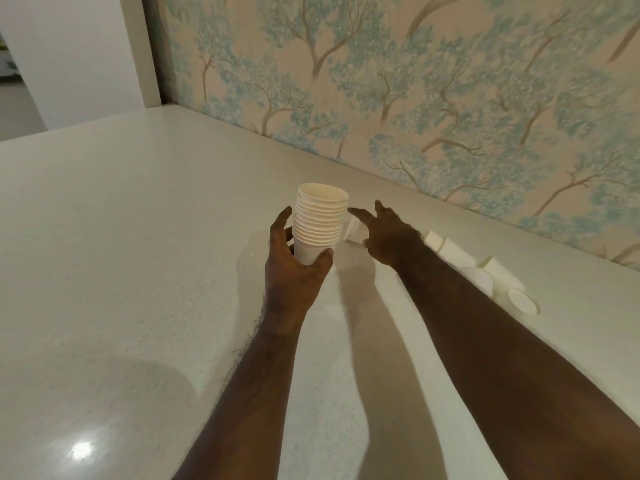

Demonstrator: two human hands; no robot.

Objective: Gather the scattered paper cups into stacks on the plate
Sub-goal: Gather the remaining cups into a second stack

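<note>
A person's two bare forearms reach forward over a pale speckled countertop point(138, 237) that runs up to a wall papered with blue-green trees point(433, 81). The left hand point(294, 265) grips the bottom of a tall stack of nested white paper cups point(320, 221), thumb on one side and fingers curled round the other, holding the stack upright and lifted off the counter, open mouth up. Just to the right of that stack, the right hand point(388, 237) is spread wide with fingers straight, holding nothing, its fingertips close to the stack's upper rims. Directly beneath the right hand's fingers, a single paper cup point(353, 232) lies on the counter, partly hidden by the hand; whether the fingers touch it cannot be told. Further right of the right forearm, near the wall, several more loose cups point(485, 271) lie tipped over in a cluster, one showing its round base point(523, 301).
</note>
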